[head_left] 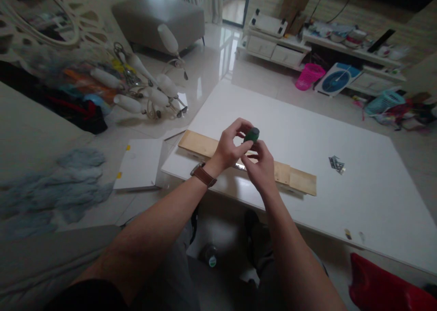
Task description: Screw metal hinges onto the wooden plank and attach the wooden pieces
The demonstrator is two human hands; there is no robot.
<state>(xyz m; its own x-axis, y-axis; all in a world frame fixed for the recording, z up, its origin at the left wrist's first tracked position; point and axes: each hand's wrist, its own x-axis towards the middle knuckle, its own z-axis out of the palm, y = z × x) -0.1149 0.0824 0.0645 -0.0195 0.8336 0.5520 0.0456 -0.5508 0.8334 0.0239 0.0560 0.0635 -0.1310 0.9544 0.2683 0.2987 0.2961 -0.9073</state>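
So the dark green object (251,135), short and stubby with a darker end pointing up, is the middle of my clock here. It's in the air over the table (362,201), above a long wooden strip (198,144).

The left hand (230,145) has it grasped between thumb and fingers, with a brown-strapped watch (207,176) on that wrist at 7 o'clock. The right hand (260,167) sits at 5 o'clock right under it, fingers curled and thumb close to the left one. Honestly can't tell if it's pinching anything, since the grip is too hidden.

The strip lies along the near edge of the tabletop, one end at 9 o'clock and the other at 4, its middle blocked by the hands. Between 3 and 4 there's a small bunch of metal pieces (337,164), and further out around 4 a little brownish bit (347,234) near the edge.

Off the table: a white panel (139,163) with yellow tabs between 8 and 9, and a light fixture (167,83) with white shades on the floor at 10. Then a pink basket (309,76) and a blue-and-white fan (336,79), both about 2 o'clock, plus something red (378,283) between 4 and 5.
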